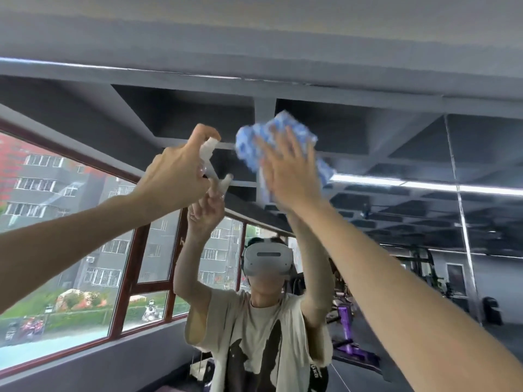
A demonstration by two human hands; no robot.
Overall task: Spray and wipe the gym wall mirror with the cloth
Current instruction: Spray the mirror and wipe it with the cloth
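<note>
The wall mirror (396, 142) fills the view ahead and reflects me and the gym. My right hand (291, 168) is raised high, fingers spread flat, pressing a blue-and-white patterned cloth (278, 134) against the glass near the mirror's top. To the left of the cloth, my left hand (175, 171) grips a small clear spray bottle (208, 158), index finger curled over its white nozzle, which points at the mirror. The bottle's lower part is hidden by my fingers.
A vertical seam (460, 210) between mirror panels runs at the right. Reflected in the glass are a person wearing a grey headset (267, 258), red-framed windows (133, 267) on the left and purple gym equipment (348, 332) at the lower right.
</note>
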